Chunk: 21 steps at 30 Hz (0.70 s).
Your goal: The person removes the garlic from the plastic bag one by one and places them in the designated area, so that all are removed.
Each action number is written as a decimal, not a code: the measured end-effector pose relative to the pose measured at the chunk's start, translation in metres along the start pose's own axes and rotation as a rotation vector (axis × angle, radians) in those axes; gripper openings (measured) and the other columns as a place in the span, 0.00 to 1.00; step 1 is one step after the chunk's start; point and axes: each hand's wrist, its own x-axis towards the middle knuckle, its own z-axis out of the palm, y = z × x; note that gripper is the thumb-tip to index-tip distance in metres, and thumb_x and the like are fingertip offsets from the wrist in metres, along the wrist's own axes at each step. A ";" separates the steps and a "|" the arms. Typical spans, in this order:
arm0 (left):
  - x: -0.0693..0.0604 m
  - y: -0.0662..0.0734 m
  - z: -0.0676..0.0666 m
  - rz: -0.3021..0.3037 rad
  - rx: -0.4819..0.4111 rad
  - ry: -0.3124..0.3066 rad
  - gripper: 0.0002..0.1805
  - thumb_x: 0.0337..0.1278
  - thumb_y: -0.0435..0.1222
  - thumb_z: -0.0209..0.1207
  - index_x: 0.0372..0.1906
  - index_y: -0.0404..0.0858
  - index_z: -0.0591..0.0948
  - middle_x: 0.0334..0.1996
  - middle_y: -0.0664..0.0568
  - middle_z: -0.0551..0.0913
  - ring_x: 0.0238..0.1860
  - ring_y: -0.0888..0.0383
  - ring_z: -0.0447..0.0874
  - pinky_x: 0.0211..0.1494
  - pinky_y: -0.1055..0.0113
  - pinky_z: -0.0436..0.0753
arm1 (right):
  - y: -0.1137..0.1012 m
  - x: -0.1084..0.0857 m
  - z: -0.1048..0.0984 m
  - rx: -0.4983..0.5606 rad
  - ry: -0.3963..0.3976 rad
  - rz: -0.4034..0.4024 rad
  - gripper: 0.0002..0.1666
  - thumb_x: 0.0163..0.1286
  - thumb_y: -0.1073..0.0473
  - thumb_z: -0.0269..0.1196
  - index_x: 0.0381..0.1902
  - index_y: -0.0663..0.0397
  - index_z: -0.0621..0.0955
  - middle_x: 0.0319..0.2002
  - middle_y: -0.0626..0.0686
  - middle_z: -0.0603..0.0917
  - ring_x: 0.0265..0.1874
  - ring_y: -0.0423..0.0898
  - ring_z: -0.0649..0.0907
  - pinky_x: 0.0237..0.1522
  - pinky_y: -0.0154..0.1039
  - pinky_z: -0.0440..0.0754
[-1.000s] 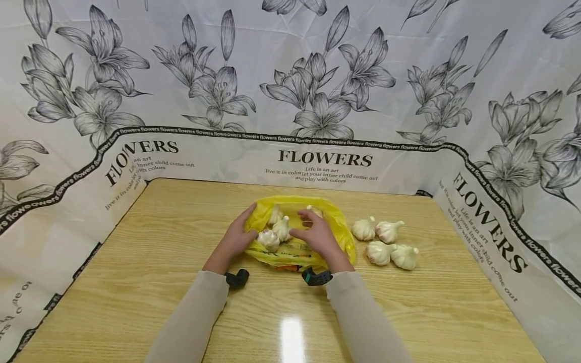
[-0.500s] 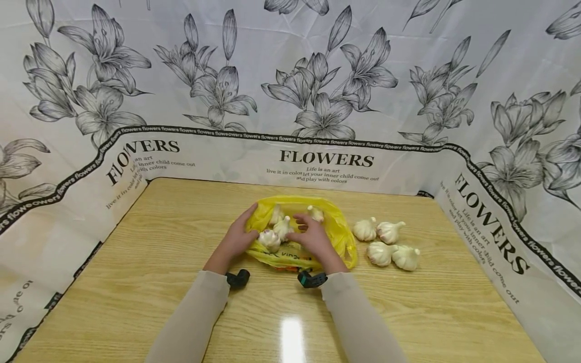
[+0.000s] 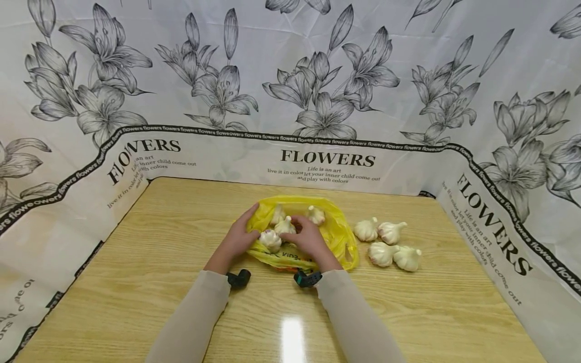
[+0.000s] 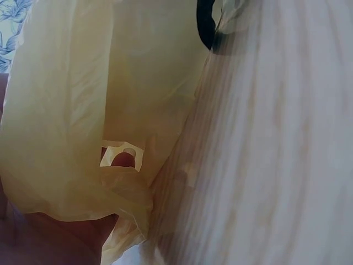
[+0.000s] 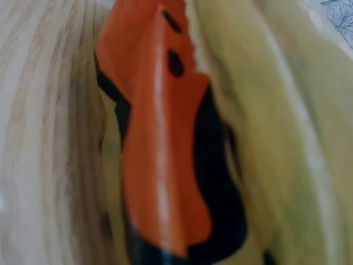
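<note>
garlic (image 3: 284,226) partly hidden, orange print (image 5: 160,143) blurred

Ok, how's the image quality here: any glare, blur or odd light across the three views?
Head: mostly crisp, with a bright glare patch on the table near the bottom edge; left wrist: dim and soft, the yellow bag looking pale; right wrist: the orange-and-black print blurred, a light streak down it.

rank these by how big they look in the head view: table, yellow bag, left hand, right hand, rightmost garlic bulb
1. table
2. yellow bag
3. left hand and right hand, too alike to rank
4. rightmost garlic bulb
</note>
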 end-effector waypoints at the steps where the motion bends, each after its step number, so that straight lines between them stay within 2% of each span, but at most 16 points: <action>1: 0.000 0.000 0.000 -0.001 -0.002 0.001 0.44 0.55 0.33 0.53 0.76 0.59 0.52 0.77 0.53 0.54 0.77 0.49 0.50 0.76 0.46 0.56 | 0.000 0.000 0.000 0.003 -0.002 0.001 0.43 0.57 0.45 0.70 0.68 0.52 0.70 0.68 0.55 0.72 0.67 0.55 0.72 0.66 0.51 0.71; 9: 0.000 0.000 0.000 -0.010 0.001 -0.001 0.44 0.55 0.33 0.52 0.76 0.59 0.53 0.77 0.53 0.54 0.77 0.50 0.49 0.76 0.47 0.54 | 0.001 0.002 0.003 -0.009 -0.001 -0.034 0.39 0.56 0.47 0.71 0.65 0.48 0.74 0.66 0.53 0.74 0.65 0.53 0.73 0.66 0.50 0.71; 16: 0.000 0.002 0.000 -0.020 -0.010 -0.003 0.44 0.56 0.33 0.53 0.76 0.61 0.52 0.77 0.53 0.54 0.77 0.50 0.49 0.76 0.47 0.55 | 0.002 0.000 0.004 -0.086 0.001 -0.057 0.36 0.57 0.46 0.70 0.64 0.41 0.74 0.65 0.51 0.74 0.63 0.53 0.75 0.64 0.52 0.72; 21: 0.000 0.002 -0.001 -0.014 0.006 -0.004 0.44 0.56 0.32 0.52 0.77 0.58 0.52 0.77 0.52 0.54 0.77 0.49 0.49 0.76 0.47 0.55 | 0.002 -0.003 0.001 -0.130 0.012 -0.062 0.35 0.57 0.47 0.70 0.63 0.39 0.75 0.64 0.51 0.76 0.61 0.53 0.76 0.61 0.53 0.74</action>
